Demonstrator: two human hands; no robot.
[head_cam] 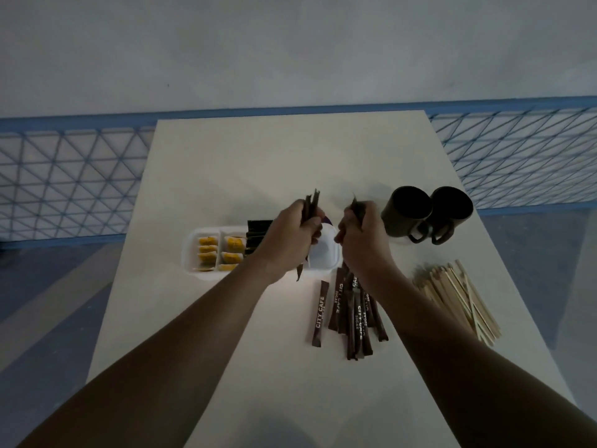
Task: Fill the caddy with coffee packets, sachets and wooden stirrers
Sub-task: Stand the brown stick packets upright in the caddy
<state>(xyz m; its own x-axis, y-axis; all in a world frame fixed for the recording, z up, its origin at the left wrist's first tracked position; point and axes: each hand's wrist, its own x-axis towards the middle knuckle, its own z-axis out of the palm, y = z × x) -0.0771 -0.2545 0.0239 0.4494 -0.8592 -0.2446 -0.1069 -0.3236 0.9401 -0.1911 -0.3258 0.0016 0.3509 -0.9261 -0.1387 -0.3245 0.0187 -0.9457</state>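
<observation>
Stretched both forearms forward over the white table (258,156), elbows nearest the lens. Gripped a bundle of brown sachets (310,205) in the left hand (290,236), fingers curled round it, ends pointing up and away; pinched a second bundle (357,206) in the right hand (361,237). Held both hands over the right end of the white caddy (189,250), laid long-axis left to right, with a bare-looking end compartment (326,250) just below and nearer the left hand. Saw yellow packets (206,250) and dark packets (256,227) filling the leftward compartments. Saw a loose sachet pile (355,315) by the right wrist, wooden stirrers (452,295) further right, two dark mugs (426,215) just beyond the right hand; judged those the likeliest thing to knock.
</observation>
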